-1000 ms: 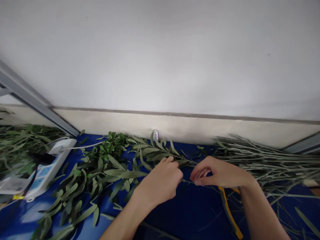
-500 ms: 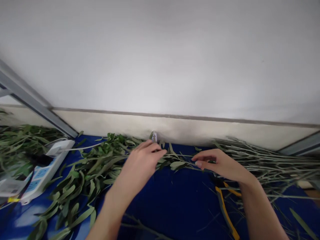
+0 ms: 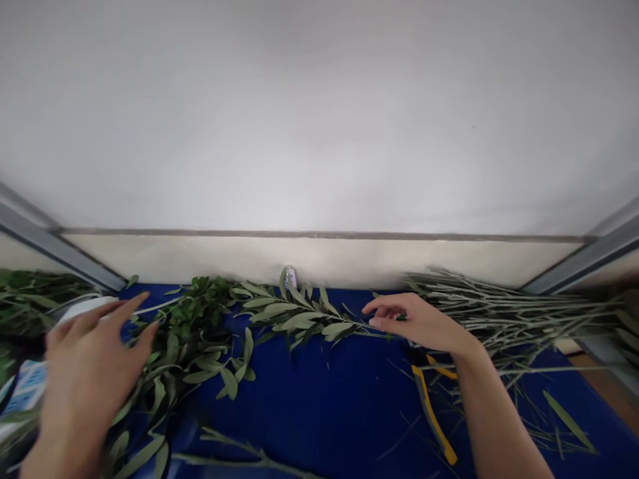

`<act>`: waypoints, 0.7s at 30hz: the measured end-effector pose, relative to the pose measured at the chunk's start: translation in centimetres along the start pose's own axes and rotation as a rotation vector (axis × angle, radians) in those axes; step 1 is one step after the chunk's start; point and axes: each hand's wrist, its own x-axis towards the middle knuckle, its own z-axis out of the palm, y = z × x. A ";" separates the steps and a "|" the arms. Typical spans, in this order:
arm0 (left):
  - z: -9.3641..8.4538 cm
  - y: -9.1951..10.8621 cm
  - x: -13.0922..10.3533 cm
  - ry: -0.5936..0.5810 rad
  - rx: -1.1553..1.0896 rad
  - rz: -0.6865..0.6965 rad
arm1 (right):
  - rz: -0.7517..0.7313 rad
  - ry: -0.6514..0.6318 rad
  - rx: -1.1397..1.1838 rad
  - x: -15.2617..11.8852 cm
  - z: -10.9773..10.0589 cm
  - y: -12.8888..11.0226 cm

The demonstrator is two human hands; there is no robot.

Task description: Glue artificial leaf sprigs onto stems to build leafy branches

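My left hand (image 3: 92, 359) is open at the far left, its thumb and fingers apart over a pile of leafy sprigs (image 3: 200, 359) and a partly covered white power strip (image 3: 30, 379). Slightly right of centre, my right hand (image 3: 412, 322) has curled fingers closed at the stem end of a leafy branch (image 3: 299, 316). This branch lies along the back of the blue surface, its narrow grey-green leaves pointing left. A small green bit shows inside the right hand, too small to name. Yellow-and-grey handled pliers or cutters (image 3: 433, 416) lie below that hand, the head partly hidden.
Bare, stripped stems (image 3: 509, 316) are heaped at the back right. A forked twig (image 3: 254, 459) lies at the front of the blue surface (image 3: 324, 406). A pale wall (image 3: 319, 133) stands behind, with metal posts (image 3: 564, 273) at both sides. A small printed tag (image 3: 290, 276) stands against the wall.
My left hand has left the leafy branch and swung far left over the sprigs and power strip. My right hand stays at the stem end. The view has shifted slightly to the right.
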 end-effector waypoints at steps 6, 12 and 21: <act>4.0 10.7 2.7 -0.464 -0.211 0.186 | 0.021 0.089 -0.287 1.3 1.7 0.7; 5.2 13.7 4.6 -0.551 -0.363 0.077 | 0.003 0.072 -0.527 3.4 5.8 1.6; 2.8 12.4 5.6 -0.385 -0.371 0.032 | -0.059 0.023 -0.596 3.9 6.4 2.3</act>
